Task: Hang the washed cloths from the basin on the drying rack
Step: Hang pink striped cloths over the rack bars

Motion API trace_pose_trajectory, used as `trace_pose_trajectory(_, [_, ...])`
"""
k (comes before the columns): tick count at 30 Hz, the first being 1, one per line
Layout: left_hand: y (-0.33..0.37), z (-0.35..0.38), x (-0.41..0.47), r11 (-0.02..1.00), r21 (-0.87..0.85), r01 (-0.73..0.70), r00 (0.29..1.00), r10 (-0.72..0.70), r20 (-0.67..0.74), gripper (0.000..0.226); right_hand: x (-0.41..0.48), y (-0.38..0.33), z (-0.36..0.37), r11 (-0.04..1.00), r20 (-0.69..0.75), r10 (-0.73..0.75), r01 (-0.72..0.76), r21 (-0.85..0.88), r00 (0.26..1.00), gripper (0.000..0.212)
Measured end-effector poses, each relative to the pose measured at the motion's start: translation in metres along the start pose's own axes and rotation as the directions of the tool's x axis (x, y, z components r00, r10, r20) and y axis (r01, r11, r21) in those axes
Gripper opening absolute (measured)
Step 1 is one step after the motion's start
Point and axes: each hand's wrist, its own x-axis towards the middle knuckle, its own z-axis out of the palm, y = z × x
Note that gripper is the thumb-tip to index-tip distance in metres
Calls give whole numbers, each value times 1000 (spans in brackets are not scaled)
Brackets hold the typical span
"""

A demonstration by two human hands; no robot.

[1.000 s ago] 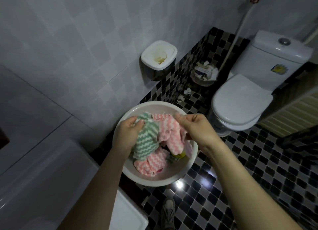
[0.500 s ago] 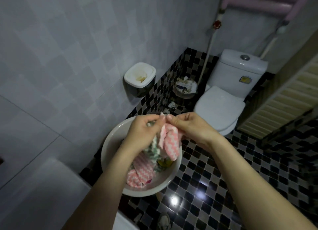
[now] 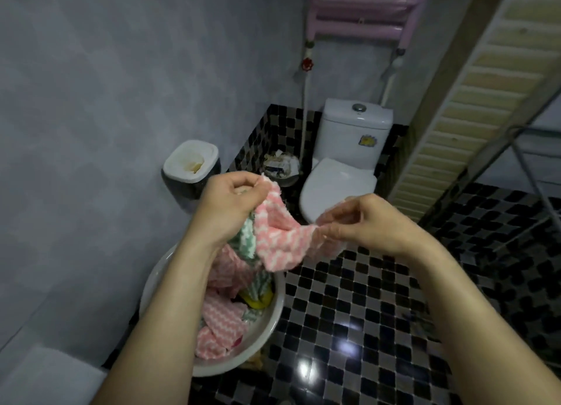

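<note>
Pink-and-white cloth (image 3: 279, 237), bunched low over the basin (image 3: 148, 286) a second ago, is now lifted clear and stretched between the left hand (image 3: 226, 204), which also grips a green cloth (image 3: 244, 242), and the right hand (image 3: 364, 222), each pinching an edge. It looks ready for the drying rack (image 3: 364, 13).

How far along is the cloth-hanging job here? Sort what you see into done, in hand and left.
Done: nothing hung; the pink rack bars in view carry no cloth. In hand: the left hand and right hand pinch a pink cloth spread between them above the basin; the left hand also grips a green cloth. Left: hanging these, plus the pink cloths lying in the basin.
</note>
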Motion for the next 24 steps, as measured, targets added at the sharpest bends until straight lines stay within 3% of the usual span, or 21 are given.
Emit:
trace_pose_trajectory(3, [15,28,11,999,-17,-40,996,41,79,13,-28,13,-32,967,-130,37,-3,253,991,40])
trace_pose_trajectory(7, [32,88,22,990,-71,-126,954,140,266,14,-57,33,-65,926,-337,45,88,368,940,14])
trace_pose_trajectory(9, [45,124,22,980,-127,-151,916,187,354,13,-71,46,-78,911,-336,65,82,405,940,12])
trace_pose_trajectory(13, [78,201,10,959,-256,-119,811,243,533,14,-101,76,-103,881,-281,64,78,467,958,38])
trace_pose_trajectory(15, [88,232,6,953,-287,-95,781,250,572,15,-115,88,-114,873,-269,66,75,482,961,30])
trace_pose_trajectory(19, [103,293,3,946,-306,-107,773,273,573,15,-146,127,-151,895,-272,123,12,445,954,29])
trace_pose_trajectory(24, [128,354,3,932,-331,-147,788,313,531,16,-186,171,-199,937,-159,199,-140,321,967,18])
